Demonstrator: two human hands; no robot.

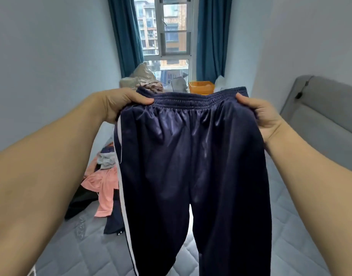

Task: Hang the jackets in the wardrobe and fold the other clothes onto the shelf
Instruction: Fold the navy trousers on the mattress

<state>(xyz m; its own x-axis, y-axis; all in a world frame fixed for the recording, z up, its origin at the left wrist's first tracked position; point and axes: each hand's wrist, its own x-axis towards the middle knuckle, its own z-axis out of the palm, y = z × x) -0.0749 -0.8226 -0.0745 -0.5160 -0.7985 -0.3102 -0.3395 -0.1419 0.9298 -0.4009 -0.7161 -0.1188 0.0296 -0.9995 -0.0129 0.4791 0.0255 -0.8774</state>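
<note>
Both hands, left hand (119, 104) and right hand (258, 114), pinch the trousers (191, 156) at the waistband corners; soft, slippery, probably light.

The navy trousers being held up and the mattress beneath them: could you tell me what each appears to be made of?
Navy trousers: a thin, smooth synthetic knit, probably polyester; it has a satin sheen, drapes softly, and gathers at an elastic waistband, with a white side stripe. Both hands, left and right, grip that waistband.
Mattress: grey quilted fabric, matte, stitched in a diamond pattern; the fibre cannot be told.
</note>
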